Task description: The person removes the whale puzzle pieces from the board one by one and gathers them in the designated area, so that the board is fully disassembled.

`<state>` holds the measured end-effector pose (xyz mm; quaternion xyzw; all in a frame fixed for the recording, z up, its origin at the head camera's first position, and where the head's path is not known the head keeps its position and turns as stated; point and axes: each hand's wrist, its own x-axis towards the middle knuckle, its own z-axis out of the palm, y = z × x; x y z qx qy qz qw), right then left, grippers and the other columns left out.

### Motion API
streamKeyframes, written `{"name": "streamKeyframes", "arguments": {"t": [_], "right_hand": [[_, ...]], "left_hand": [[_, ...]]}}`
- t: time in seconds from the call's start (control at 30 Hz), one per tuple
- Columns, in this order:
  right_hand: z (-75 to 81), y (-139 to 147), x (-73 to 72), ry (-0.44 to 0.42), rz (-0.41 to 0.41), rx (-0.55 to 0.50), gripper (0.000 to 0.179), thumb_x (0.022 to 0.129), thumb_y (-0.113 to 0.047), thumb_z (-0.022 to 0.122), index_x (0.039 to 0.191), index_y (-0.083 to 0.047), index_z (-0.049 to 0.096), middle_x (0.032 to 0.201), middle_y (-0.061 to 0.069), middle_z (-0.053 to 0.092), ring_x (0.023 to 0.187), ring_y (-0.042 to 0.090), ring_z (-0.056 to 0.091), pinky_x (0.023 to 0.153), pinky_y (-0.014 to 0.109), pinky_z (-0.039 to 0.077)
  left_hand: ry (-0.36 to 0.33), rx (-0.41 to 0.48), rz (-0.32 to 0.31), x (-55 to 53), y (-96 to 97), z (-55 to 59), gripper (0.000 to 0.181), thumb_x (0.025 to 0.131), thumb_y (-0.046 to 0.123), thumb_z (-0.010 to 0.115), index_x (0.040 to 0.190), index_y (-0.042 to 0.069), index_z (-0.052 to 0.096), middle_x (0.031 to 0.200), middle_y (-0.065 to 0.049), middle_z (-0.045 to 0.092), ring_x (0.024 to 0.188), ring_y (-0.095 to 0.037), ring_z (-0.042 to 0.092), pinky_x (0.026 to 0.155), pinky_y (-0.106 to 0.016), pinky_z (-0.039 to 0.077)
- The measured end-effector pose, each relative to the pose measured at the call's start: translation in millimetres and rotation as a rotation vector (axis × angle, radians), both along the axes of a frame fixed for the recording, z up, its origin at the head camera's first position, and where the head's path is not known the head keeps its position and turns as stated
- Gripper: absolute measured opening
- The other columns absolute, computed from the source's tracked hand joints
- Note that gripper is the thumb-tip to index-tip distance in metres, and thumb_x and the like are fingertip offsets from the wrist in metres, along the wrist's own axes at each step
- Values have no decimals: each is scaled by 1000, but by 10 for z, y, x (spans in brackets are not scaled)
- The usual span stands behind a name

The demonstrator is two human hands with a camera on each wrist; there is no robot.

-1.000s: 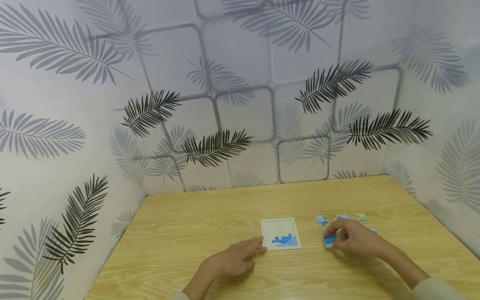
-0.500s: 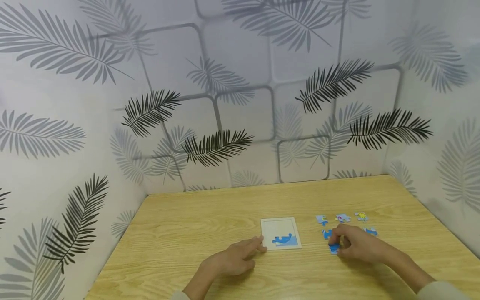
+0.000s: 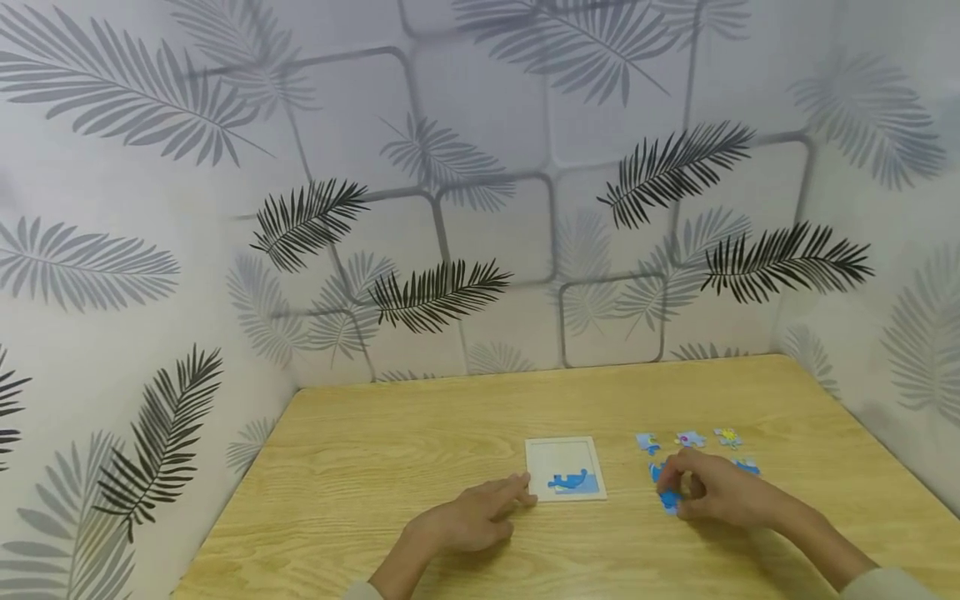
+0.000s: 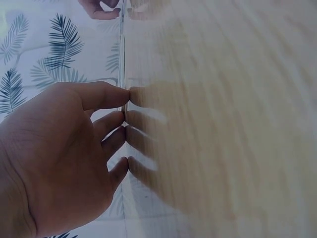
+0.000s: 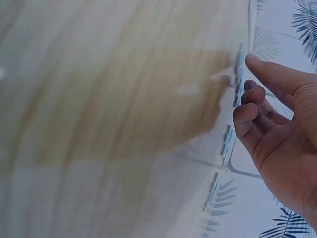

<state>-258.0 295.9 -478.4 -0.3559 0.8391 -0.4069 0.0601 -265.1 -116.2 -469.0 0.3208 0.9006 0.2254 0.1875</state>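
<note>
A square puzzle tray (image 3: 562, 450) with a pale raised border lies flat on the table; a joined blue section (image 3: 573, 481) fills its lower right part. My left hand (image 3: 472, 514) rests beside the tray, fingers extended, with fingertips at its lower left edge. In the left wrist view, the fingertips (image 4: 124, 116) come down on the wood. To the right of the tray, my right hand (image 3: 716, 489) pinches a blue puzzle piece (image 3: 670, 502) between thumb and index finger, low at the table surface. The fingers partly cover that piece.
Loose puzzle pieces lie around the right hand: a light blue one (image 3: 647, 442), a pinkish one (image 3: 690, 438), a yellow-patterned one (image 3: 727, 436), a blue one (image 3: 656, 472) and another (image 3: 746, 467) partly behind the hand. A leaf-patterned wall (image 3: 480, 317) borders the wooden table (image 3: 390, 425).
My right hand has drawn the blue piece toward me and slightly right, away from another blue piece that now shows behind it. The left hand stays at the tray. The head view has shifted slightly.
</note>
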Motion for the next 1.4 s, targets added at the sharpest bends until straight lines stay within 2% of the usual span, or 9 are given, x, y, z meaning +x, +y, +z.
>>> {"name": "streamKeyframes", "arguments": {"t": [0.2,0.3,0.37,0.53,0.63,0.8,1.1,1.27,1.4], "right_hand": [[32,-97,-64,108,-66,-13,32,93,2,73,122,-2,61,108,15,59,66,2,51,53,23,50],[66,-224,-122,101,-75,-25,34,94,1,72,127,0,61,110,17,60,65,3,52,54,24,50],[87,-330,-163,74,-62,-45,36,95,-1,71,130,2,60,113,21,61,65,5,54,55,25,51],[87,-617,-233,-96,-43,-118,46,98,-2,68,141,5,52,125,30,57,62,17,59,52,33,55],[61,-766,-262,-162,-42,-142,50,98,-2,68,144,3,48,132,33,53,62,23,60,53,35,57],[11,-964,-308,-204,-45,-148,51,97,-1,69,144,2,49,137,34,50,66,25,64,56,36,59],[-42,-1198,-341,-197,-54,-116,47,94,0,73,137,1,55,134,31,53,70,19,66,57,31,57],[-65,-1270,-344,-151,-84,-46,41,91,-2,76,130,-4,62,123,20,63,83,17,62,69,28,56],[-47,-1316,-328,-140,-87,-14,39,90,-1,75,127,-3,63,120,18,64,97,25,63,81,38,58]], "left_hand": [[8,-17,3,-4,-5,0,48,103,16,59,148,32,54,169,6,32,157,-20,27,126,-49,28],[10,-16,0,-3,-9,0,46,102,16,58,145,31,56,169,6,31,157,-20,27,126,-49,28],[11,-12,-3,-3,-6,-5,49,103,16,58,149,30,54,168,6,34,157,-20,27,126,-49,28],[18,-16,-8,-21,5,-31,56,103,18,58,157,27,45,165,9,39,156,-18,28,126,-47,28],[15,-17,-9,-34,10,-40,63,102,19,58,162,24,38,161,14,44,156,-18,28,126,-47,27],[-1,-9,-10,-28,0,-32,69,102,18,58,165,19,30,154,20,51,156,-18,28,127,-48,26],[3,-17,0,-17,1,-43,70,102,19,58,166,21,29,150,23,53,156,-17,27,126,-47,27],[4,-10,-10,-12,-1,-35,70,102,18,57,166,19,28,153,21,51,157,-18,27,127,-47,26],[2,-9,-12,-13,-5,-27,70,102,17,57,166,19,28,153,21,51,157,-19,27,127,-48,27]]}}
